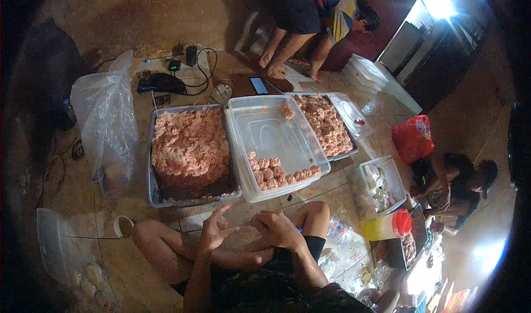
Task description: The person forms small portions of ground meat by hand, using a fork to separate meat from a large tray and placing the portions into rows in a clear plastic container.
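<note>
My left hand is raised over my crossed legs, thumb and fingers apart, holding nothing. Close to its right, my right hand has curled fingers; whether anything is inside them cannot be made out. In front of me lies a dark tray of ground meat mixture. Beside it, a clear plastic container holds rows of meatballs along its near side and a small clump of meat at its far end. Another tray of ground meat stands partly behind that container.
A plastic bag lies at left, near cables and a smartphone. At right are a bin of filled bags, a red bag and a red-lidded jar. People stand beyond the trays; others work at far right.
</note>
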`<state>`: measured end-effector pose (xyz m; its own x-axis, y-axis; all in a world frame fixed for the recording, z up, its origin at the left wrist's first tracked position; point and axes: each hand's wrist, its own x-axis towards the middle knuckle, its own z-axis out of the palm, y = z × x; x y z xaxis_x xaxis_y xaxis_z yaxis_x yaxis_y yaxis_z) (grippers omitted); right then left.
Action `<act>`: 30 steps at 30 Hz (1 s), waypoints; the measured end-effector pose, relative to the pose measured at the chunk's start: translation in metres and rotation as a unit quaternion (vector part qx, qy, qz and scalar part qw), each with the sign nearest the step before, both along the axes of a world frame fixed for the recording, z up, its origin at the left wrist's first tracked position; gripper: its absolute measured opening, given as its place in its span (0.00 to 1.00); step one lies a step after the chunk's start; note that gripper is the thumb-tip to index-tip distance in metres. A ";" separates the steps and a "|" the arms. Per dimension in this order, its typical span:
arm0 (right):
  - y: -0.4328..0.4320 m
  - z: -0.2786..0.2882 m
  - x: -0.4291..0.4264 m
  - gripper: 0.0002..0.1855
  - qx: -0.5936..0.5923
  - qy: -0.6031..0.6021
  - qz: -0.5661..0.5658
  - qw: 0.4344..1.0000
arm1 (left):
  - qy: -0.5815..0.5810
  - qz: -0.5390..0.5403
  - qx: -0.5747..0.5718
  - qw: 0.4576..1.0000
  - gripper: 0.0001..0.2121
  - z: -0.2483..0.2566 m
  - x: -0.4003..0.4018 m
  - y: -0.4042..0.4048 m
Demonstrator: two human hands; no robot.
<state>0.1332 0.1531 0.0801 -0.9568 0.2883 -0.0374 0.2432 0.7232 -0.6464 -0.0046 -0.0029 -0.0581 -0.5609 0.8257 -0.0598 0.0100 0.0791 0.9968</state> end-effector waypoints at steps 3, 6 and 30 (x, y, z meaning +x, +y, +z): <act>0.000 0.003 -0.001 0.07 0.009 -0.001 0.008 1.000 | -0.117 -0.039 0.107 0.987 0.36 0.015 -0.003 -0.007; 0.000 -0.001 0.000 0.07 -0.007 0.011 -0.010 1.000 | -0.252 -0.048 0.213 0.943 0.37 0.023 -0.008 -0.009; -0.008 0.010 -0.004 0.07 0.007 0.000 0.000 1.000 | -0.224 -0.065 0.130 0.964 0.40 0.028 -0.001 -0.007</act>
<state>0.1290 0.1453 0.0903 -0.9569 0.2884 -0.0332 0.2427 0.7321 -0.6365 -0.0056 -0.0102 -0.0301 -0.4186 0.9066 -0.0536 -0.4334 -0.1475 0.8891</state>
